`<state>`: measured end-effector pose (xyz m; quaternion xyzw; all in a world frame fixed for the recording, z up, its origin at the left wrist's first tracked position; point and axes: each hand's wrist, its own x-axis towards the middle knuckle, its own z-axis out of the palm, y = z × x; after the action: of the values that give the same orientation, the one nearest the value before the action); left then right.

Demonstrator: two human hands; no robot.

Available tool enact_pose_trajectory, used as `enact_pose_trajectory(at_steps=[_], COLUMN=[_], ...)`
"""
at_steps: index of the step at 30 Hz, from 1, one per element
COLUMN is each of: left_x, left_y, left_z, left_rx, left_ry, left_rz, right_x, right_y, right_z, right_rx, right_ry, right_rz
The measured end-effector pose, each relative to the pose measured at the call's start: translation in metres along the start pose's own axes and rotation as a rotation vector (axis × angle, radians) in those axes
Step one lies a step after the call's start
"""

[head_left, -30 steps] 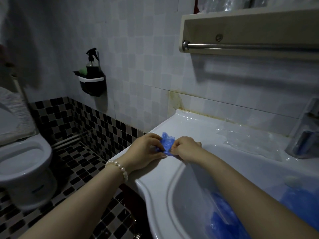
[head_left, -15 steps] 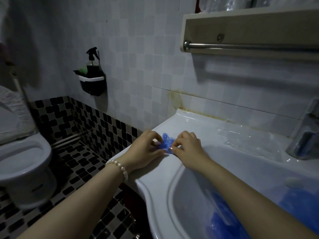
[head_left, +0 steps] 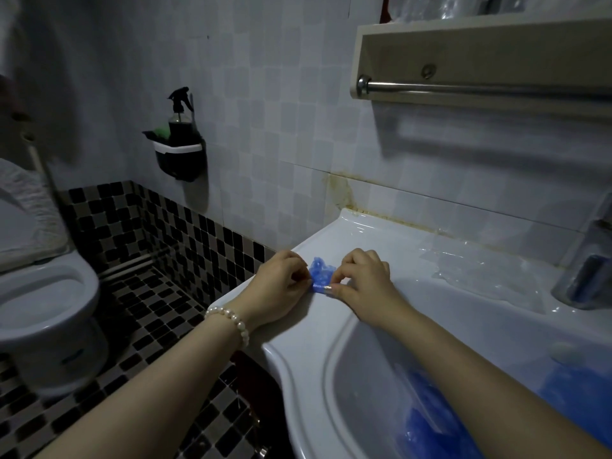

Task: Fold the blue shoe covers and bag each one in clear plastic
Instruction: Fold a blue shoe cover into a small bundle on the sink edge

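A small, crumpled blue shoe cover (head_left: 320,273) lies on the left rim of the white sink (head_left: 371,240). My left hand (head_left: 281,286), with a pearl bracelet at the wrist, pinches its left edge. My right hand (head_left: 364,279) pinches its right edge, fingertips pressed on the rim. Clear plastic bags (head_left: 473,270) lie on the sink's back ledge to the right. More blue shoe covers (head_left: 430,429) sit in the basin, partly hidden by my right forearm.
A chrome tap (head_left: 586,266) stands at the far right of the sink. Above it hangs a shelf with a metal towel rail (head_left: 480,89). A black wall caddy with a spray bottle (head_left: 180,144) is on the left wall. A toilet (head_left: 46,313) stands at left.
My hands have drawn slightly apart along the rim, so more of the blue shoe cover shows between them. The cover stays in the same spot on the sink.
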<state>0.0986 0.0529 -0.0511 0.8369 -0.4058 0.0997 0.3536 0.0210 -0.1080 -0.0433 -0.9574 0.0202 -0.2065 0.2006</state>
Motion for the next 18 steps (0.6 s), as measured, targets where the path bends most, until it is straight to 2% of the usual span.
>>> enact_pose_trajectory(at_steps=[6,7,9,10,12,14,18], left_x=[0.001,0.001,0.001,0.001,0.001,0.002,0.000], left_y=[0.003,0.003,0.003,0.004,0.004,0.006,0.006], left_z=[-0.001,0.000,0.000,0.001,0.002,0.003,0.000], left_rx=[0.048,0.064,0.087,0.117,0.226,0.298,0.232], left_ry=[-0.012,-0.021,-0.033,-0.041,-0.043,-0.034,0.005], left_rz=[-0.012,-0.016,-0.029,-0.042,-0.072,-0.096,-0.110], right_x=[0.009,0.008,0.004,0.000,-0.008,-0.010,-0.002], right_y=[-0.008,-0.008,-0.005,-0.003,0.000,0.002,-0.001], right_z=[0.002,0.003,0.008,0.010,0.011,0.011,0.006], right_rx=[-0.117,-0.110,-0.042,0.011,0.024,-0.021,-0.072], right_ry=[-0.154,-0.136,0.016,0.135,0.231,0.217,0.083], right_rz=[0.141,0.146,0.097,0.037,-0.085,-0.145,-0.060])
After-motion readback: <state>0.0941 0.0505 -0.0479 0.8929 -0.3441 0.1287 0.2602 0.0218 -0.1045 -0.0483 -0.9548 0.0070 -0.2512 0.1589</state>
